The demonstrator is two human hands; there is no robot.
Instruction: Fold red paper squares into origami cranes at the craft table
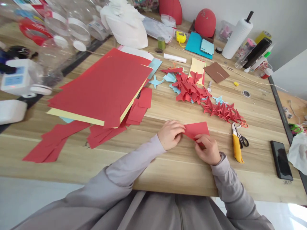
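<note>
A rectangular piece of red paper (197,128) is held between my two hands, just above or on the wooden table. My left hand (170,134) closes on its left corner with thumb and fingers. At its lower right edge, my right hand (207,149) pinches the paper, and a darker underside shows below the fingers. Beyond the hands lies a heap of folded red paper stars (190,89), with a row of more red stars (222,110) to its right. A light blue paper star (155,82) sits left of the heap.
Large red sheets (103,86) are stacked at left, with cut red strips (55,140) around them. A yellow box cutter (237,147) and scissors (243,140) lie right of my hands, and a black phone (281,159) farther right. Plastic bottles (78,25) stand at back left.
</note>
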